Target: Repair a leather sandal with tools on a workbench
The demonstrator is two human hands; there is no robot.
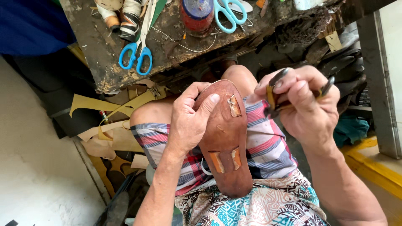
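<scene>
- The left hand (188,123) is gripping a brown leather sole (224,138) from its left edge, thumb pressing across the far end, fingers curling round behind
- The sole is lying lengthwise over the person's lap, its near end resting against the patterned shirt (259,207), its far end reaching toward the knees above the plaid shorts (264,142)
- Tan strap ends (225,160) are showing through slots in the sole, one near the far end and two near the middle
- The right hand (305,104) is clenching around a pair of pliers (276,94), hovering just right of the sole's far end
- Blue scissors (136,54) are lying on the worn bench (104,50) far left, with a second lighter pair (229,14) farther right beside a red jar (196,16)
</scene>
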